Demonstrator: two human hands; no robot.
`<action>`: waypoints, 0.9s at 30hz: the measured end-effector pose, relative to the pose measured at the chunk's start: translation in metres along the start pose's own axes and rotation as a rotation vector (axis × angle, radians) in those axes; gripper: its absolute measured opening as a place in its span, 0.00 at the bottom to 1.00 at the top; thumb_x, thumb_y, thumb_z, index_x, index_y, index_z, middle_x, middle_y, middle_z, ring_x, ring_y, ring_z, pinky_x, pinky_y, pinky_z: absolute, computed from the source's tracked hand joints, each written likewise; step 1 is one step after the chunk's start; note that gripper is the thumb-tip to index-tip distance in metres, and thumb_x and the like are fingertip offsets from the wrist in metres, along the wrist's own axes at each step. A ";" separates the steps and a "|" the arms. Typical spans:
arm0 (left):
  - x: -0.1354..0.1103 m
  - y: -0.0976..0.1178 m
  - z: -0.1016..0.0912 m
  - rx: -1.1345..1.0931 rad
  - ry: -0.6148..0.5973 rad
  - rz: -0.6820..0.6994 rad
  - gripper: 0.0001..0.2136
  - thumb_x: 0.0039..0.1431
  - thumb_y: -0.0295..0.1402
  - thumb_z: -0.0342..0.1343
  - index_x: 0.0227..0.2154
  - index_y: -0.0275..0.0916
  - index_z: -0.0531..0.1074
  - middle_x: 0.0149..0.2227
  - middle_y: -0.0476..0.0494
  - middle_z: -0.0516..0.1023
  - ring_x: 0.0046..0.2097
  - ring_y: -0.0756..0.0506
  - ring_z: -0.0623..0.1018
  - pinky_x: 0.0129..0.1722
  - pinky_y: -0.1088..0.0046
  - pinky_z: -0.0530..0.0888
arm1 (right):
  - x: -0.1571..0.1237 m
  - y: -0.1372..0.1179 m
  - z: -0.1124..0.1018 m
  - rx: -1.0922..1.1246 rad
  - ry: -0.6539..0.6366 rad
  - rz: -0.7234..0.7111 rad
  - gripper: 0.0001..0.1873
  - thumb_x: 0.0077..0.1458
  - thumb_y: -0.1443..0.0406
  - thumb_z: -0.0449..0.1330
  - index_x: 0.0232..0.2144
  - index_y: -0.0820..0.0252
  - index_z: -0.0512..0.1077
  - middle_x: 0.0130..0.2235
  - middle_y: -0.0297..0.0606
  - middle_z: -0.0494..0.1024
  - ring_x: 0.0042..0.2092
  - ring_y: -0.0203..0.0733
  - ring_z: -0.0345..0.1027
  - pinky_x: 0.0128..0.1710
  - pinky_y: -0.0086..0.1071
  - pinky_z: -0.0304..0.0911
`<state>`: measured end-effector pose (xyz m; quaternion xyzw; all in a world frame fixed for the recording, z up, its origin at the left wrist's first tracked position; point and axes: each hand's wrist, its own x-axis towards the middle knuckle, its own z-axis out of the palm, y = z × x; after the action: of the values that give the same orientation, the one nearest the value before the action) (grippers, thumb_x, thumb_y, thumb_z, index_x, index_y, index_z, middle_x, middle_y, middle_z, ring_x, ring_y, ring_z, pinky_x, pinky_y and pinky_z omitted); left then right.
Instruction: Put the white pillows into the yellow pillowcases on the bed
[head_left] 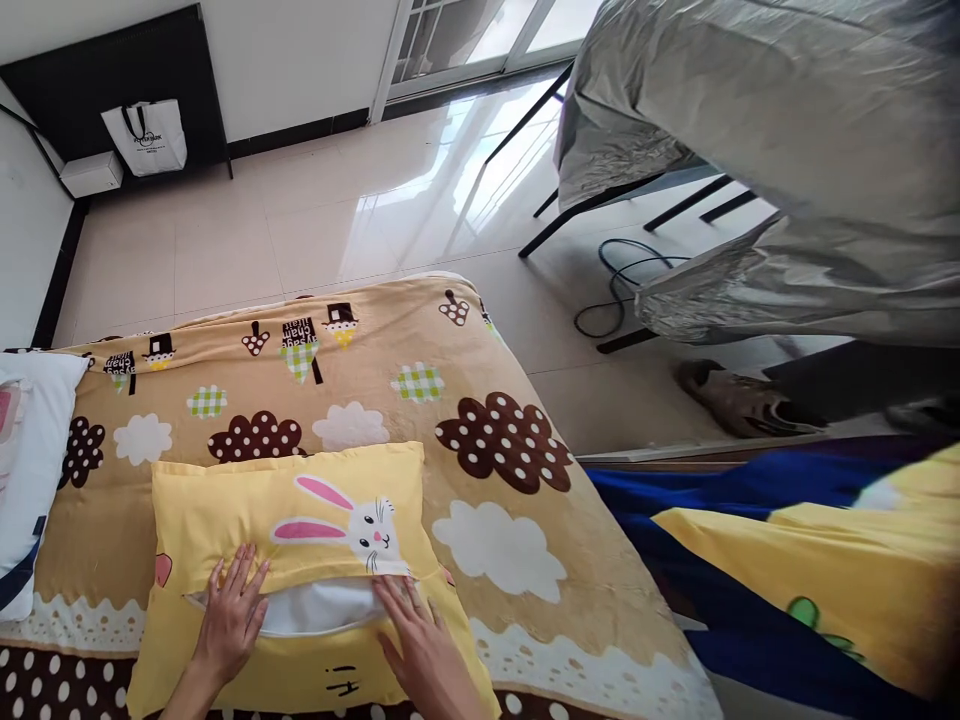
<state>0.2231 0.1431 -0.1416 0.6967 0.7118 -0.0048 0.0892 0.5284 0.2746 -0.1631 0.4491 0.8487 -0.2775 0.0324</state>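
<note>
A yellow pillowcase [217,510] with a printed bunny lies on the bed in front of me. Its opening gapes along the middle, and a white pillow [322,606] shows inside. My left hand [231,618] rests at the left end of this slit, fingers stretched out on the yellow cloth. At the slit's right end, my right hand [420,635] lies flat with its fingertips by the upper edge, below the bunny's face. Neither hand grips anything that I can see.
A patterned tan blanket [247,375] covers the bed. Another white pillow [52,440] is at the left edge. To the right are yellow cloth [750,550] over blue fabric and a silver-grey cover [787,130] over dark-legged furniture. A shoe [739,400] stands on the floor.
</note>
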 end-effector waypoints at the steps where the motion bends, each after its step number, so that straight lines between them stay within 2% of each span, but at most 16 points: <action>1: 0.001 0.000 -0.001 -0.017 -0.008 0.004 0.25 0.65 0.33 0.45 0.64 0.49 0.54 0.66 0.44 0.58 0.66 0.44 0.59 0.62 0.61 0.56 | -0.001 0.002 0.000 -0.016 0.071 0.047 0.23 0.60 0.58 0.49 0.55 0.53 0.70 0.59 0.41 0.70 0.61 0.56 0.60 0.57 0.48 0.56; 4: 0.006 0.005 0.007 -0.038 0.009 -0.046 0.22 0.64 0.37 0.47 0.60 0.46 0.63 0.64 0.41 0.62 0.64 0.42 0.62 0.61 0.59 0.59 | 0.018 -0.003 0.005 -0.050 0.248 0.114 0.27 0.61 0.53 0.48 0.58 0.57 0.65 0.62 0.46 0.65 0.63 0.55 0.55 0.59 0.49 0.52; 7: 0.011 0.009 0.024 -0.007 0.051 -0.130 0.21 0.62 0.39 0.49 0.58 0.42 0.66 0.63 0.37 0.64 0.64 0.39 0.63 0.60 0.55 0.60 | 0.054 -0.014 0.020 -0.079 0.224 0.133 0.35 0.56 0.50 0.52 0.63 0.55 0.57 0.66 0.46 0.55 0.65 0.55 0.50 0.58 0.52 0.50; 10: 0.006 -0.001 0.038 0.020 0.103 -0.140 0.20 0.63 0.30 0.46 0.57 0.43 0.66 0.61 0.40 0.67 0.63 0.43 0.64 0.61 0.59 0.60 | 0.077 -0.008 0.030 -0.104 0.208 0.277 0.38 0.54 0.50 0.53 0.64 0.57 0.54 0.67 0.47 0.53 0.65 0.54 0.50 0.57 0.53 0.50; 12: -0.005 -0.017 0.042 0.033 0.158 -0.227 0.20 0.63 0.26 0.43 0.56 0.42 0.68 0.59 0.40 0.69 0.62 0.44 0.65 0.60 0.61 0.62 | 0.076 0.009 0.028 -0.109 0.229 0.354 0.39 0.54 0.50 0.51 0.65 0.59 0.52 0.66 0.49 0.55 0.64 0.53 0.50 0.57 0.51 0.50; 14: -0.020 -0.035 0.045 0.052 0.197 -0.405 0.19 0.63 0.28 0.43 0.54 0.39 0.69 0.57 0.37 0.71 0.60 0.40 0.68 0.56 0.58 0.65 | 0.066 0.031 0.024 -0.119 0.235 0.420 0.40 0.53 0.50 0.50 0.64 0.62 0.53 0.64 0.52 0.58 0.62 0.55 0.54 0.55 0.51 0.52; 16: -0.034 -0.050 0.048 0.044 0.183 -0.546 0.18 0.63 0.31 0.45 0.52 0.36 0.71 0.55 0.33 0.73 0.56 0.37 0.71 0.51 0.54 0.69 | 0.054 0.053 0.020 -0.141 0.226 0.467 0.40 0.52 0.50 0.49 0.63 0.63 0.56 0.63 0.54 0.60 0.60 0.58 0.57 0.54 0.52 0.53; 19: -0.043 -0.062 0.045 -0.018 0.102 -0.584 0.18 0.60 0.32 0.46 0.49 0.35 0.73 0.51 0.33 0.75 0.53 0.36 0.74 0.49 0.54 0.70 | 0.045 0.072 0.015 -0.152 0.196 0.478 0.40 0.50 0.50 0.51 0.62 0.61 0.59 0.64 0.55 0.58 0.59 0.61 0.57 0.54 0.55 0.52; 21: -0.039 -0.058 0.035 -0.028 0.083 -0.584 0.18 0.58 0.29 0.46 0.49 0.35 0.73 0.51 0.33 0.74 0.54 0.36 0.73 0.51 0.53 0.68 | 0.043 0.070 0.010 -0.110 0.180 0.445 0.40 0.49 0.50 0.51 0.62 0.59 0.58 0.64 0.54 0.58 0.60 0.63 0.56 0.53 0.55 0.54; 23: -0.025 -0.042 0.021 -0.017 0.108 -0.566 0.22 0.56 0.25 0.45 0.52 0.35 0.70 0.55 0.32 0.71 0.57 0.36 0.70 0.55 0.52 0.65 | 0.044 0.055 0.004 -0.037 0.178 0.298 0.39 0.51 0.52 0.50 0.64 0.55 0.54 0.65 0.50 0.55 0.62 0.61 0.54 0.54 0.53 0.54; 25: -0.005 -0.016 0.006 -0.043 0.114 -0.464 0.28 0.53 0.21 0.44 0.59 0.36 0.64 0.62 0.33 0.64 0.64 0.38 0.62 0.60 0.54 0.60 | 0.045 0.033 0.001 0.019 0.196 0.097 0.37 0.57 0.53 0.47 0.67 0.52 0.47 0.67 0.46 0.51 0.65 0.56 0.49 0.57 0.49 0.51; 27: 0.017 0.012 -0.003 -0.109 0.060 -0.310 0.35 0.51 0.20 0.44 0.65 0.40 0.54 0.67 0.39 0.54 0.68 0.40 0.54 0.64 0.55 0.53 | 0.048 0.014 0.005 0.010 0.200 -0.021 0.34 0.62 0.55 0.44 0.68 0.49 0.42 0.69 0.43 0.48 0.67 0.51 0.45 0.60 0.47 0.47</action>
<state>0.2345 0.1603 -0.1391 0.5724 0.8123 0.0408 0.1038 0.5101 0.3139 -0.1880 0.4658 0.8510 -0.2356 -0.0575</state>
